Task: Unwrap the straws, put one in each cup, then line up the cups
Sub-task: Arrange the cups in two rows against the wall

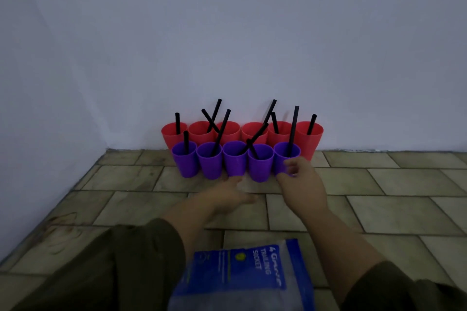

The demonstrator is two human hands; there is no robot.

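Several red cups (pixel 254 131) stand in a row against the white wall, each with a black straw (pixel 294 124) in it. In front of them runs a row of several purple cups (pixel 209 163), also with straws. My right hand (pixel 300 182) is at the rightmost purple cup (pixel 284 156), fingers curled around its lower side. My left hand (pixel 227 194) reaches low over the floor, fingertips at the base of the middle purple cup (pixel 235 161), fingers apart.
The cups stand on a tiled floor (pixel 391 204) near a corner where two white walls meet at the left. A blue and clear plastic package (pixel 242 275) lies close to me between my forearms.
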